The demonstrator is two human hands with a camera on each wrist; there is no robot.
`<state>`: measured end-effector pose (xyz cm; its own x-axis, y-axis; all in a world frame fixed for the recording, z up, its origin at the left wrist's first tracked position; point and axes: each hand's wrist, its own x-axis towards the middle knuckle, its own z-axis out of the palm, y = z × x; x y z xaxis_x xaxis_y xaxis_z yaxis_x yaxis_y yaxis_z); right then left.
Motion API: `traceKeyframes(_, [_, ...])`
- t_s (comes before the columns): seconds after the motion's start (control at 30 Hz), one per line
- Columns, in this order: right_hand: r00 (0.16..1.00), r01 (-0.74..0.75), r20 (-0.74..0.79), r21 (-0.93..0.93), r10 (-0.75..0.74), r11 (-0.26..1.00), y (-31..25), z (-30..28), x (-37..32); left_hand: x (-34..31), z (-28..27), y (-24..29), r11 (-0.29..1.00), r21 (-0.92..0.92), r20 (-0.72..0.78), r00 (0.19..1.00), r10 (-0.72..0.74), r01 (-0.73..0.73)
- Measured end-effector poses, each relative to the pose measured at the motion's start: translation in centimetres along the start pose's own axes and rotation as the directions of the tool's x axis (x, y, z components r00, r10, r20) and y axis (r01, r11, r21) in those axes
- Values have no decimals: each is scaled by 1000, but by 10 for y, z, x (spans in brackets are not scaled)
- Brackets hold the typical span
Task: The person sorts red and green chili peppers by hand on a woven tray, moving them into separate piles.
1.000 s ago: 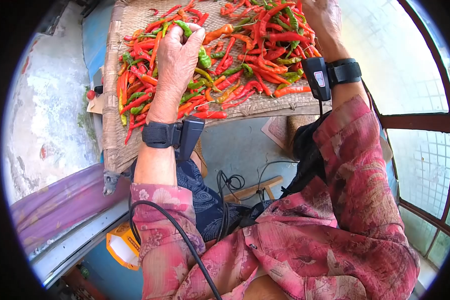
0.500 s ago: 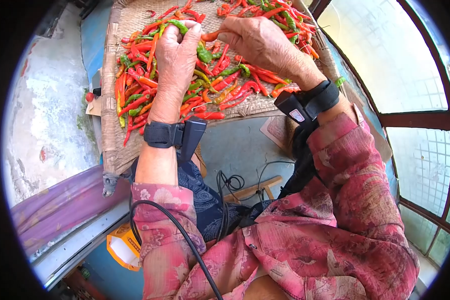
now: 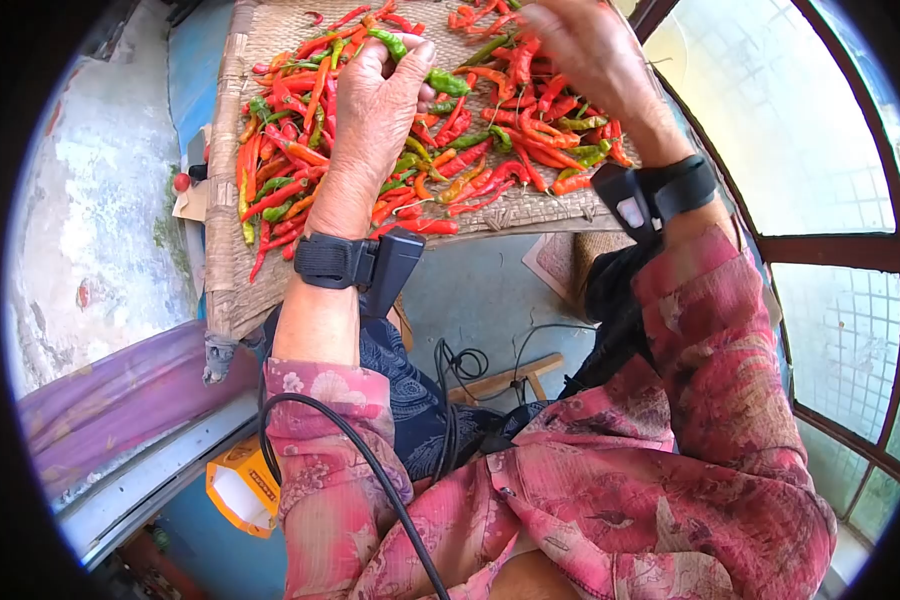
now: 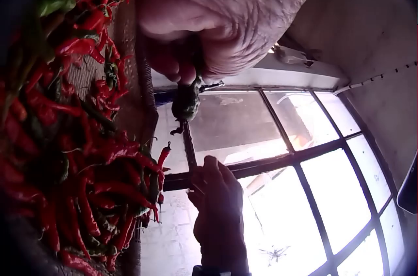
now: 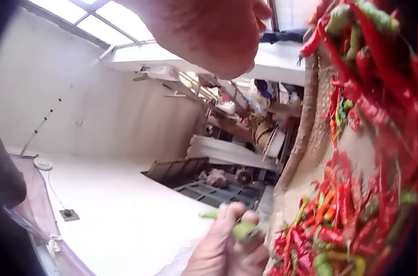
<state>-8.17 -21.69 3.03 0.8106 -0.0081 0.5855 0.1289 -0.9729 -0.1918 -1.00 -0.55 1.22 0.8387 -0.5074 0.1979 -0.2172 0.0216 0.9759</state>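
Green peppers point(image 3: 448, 82) are pinched between the thumb and fingers of the left hand point(image 3: 370, 120), above the middle of the woven tray point(image 3: 232, 180). One such pepper point(image 4: 185, 103) hangs below the left hand point(image 4: 209, 21) in the left wrist view; the right wrist view shows another side of the grip on a green pepper point(image 5: 246, 231). Blurred, the right hand point(image 3: 600, 70) is over the right-hand pile of red peppers point(image 3: 545, 120). Its fingers look bent in the left wrist view, where the right hand point(image 4: 221, 214) appears; whether they hold anything cannot be told.
A second heap of mostly red peppers point(image 3: 290, 150) lies on the tray's left part. Windows point(image 3: 770, 120) stand on the right, a pale wall point(image 3: 100, 220) on the left. Black cables point(image 3: 460, 360) and an orange box point(image 3: 245, 488) are below the tray.
The right hand has moved from beside the left hand up and to the right, and the orange pepper it pinched is no longer seen there. The left hand has shifted slightly right with its green peppers.
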Motion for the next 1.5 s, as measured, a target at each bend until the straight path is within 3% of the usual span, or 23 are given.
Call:
traceKeyframes(0.03, [983,-176,121,401,138,899,-29,2,-6,-1,4,0,1000,1,8,1000,-3,3])
traceKeyframes(0.07, [999,-20,-11,547,31,837,-34,22,-13,-1,9,0,999,-50,-7,1000,7,-8])
traceKeyframes(0.1, [994,-53,106,606,-15,794,-47,19,-16,-1,14,-1,995,-102,-23,1000,17,-20])
traceKeyframes(0.37, [999,29,-22,234,-25,972,-40,19,-6,3,10,-9,999,-31,68,998,-18,20])
traceKeyframes(0.4, [984,-138,131,131,121,982,-39,8,0,6,8,-13,999,26,83,995,-49,47])
traceKeyframes(0.43, [989,-147,-15,121,150,982,-33,10,5,5,7,-17,999,25,84,995,-49,47])
traceKeyframes(0.47, [973,-219,-31,211,230,953,-22,2,4,3,5,-21,898,423,173,984,52,-121])
traceKeyframes(0.5, [950,-285,-39,299,310,911,-17,-14,5,1,3,-25,622,727,291,951,105,-291])
traceKeyframes(0.53, [940,-244,-178,252,293,936,-8,-14,2,-5,0,-32,350,805,423,877,226,-479])
traceKeyframes(0.57, [912,-209,-313,198,264,958,4,-10,2,-10,-1,-40,350,805,423,877,228,-479])
traceKeyframes(0.7, [878,-357,-320,53,355,932,37,-10,-3,-22,-1,-43,142,843,532,844,-76,-519])
traceKeyframes(0.77, [882,-335,-359,-22,305,942,47,-8,-9,-22,-2,-49,228,856,503,849,-163,-463])
traceKeyframes(0.8, [870,-479,-149,-26,471,877,35,-22,-3,-23,0,-50,245,860,488,862,-136,-448])
traceKeyframes(0.83, [870,-479,-149,-25,470,878,38,-17,-5,-23,0,-52,244,860,487,863,-136,-447])
traceKeyframes(0.93, [923,-243,-319,-46,216,969,37,-7,-7,-20,3,-56,261,844,493,869,-35,-469])
traceKeyframes(1.03, [979,-170,-113,25,172,985,4,-2,-2,-12,7,-48,270,831,480,872,96,-487])
traceKeyframes(1.07, [938,184,337,-292,-80,938,8,10,5,-9,8,-41,387,801,407,889,208,-457])
traceKeyframes(1.1, [998,45,-61,168,-35,985,-2,24,-5,-5,11,-32,499,750,316,898,305,-434])
traceKeyframes(1.13, [993,113,-33,366,-109,924,-10,34,-12,-5,14,-19,672,660,215,941,260,-337])
traceKeyframes(1.17, [973,229,-88,341,-212,912,-20,46,-15,-8,16,-4,792,590,128,986,104,-160])
traceKeyframes(1.27, [978,185,-20,525,-205,831,-47,48,-20,-2,9,-10,940,310,95,988,120,-144])
traceKeyframes(1.33, [987,-11,141,554,-81,832,-53,46,-18,-3,5,-8,993,60,107,989,98,-105])
traceKeyframes(1.5, [988,17,126,484,-88,875,-56,52,-21,-6,3,-3,984,78,70,986,153,-158])
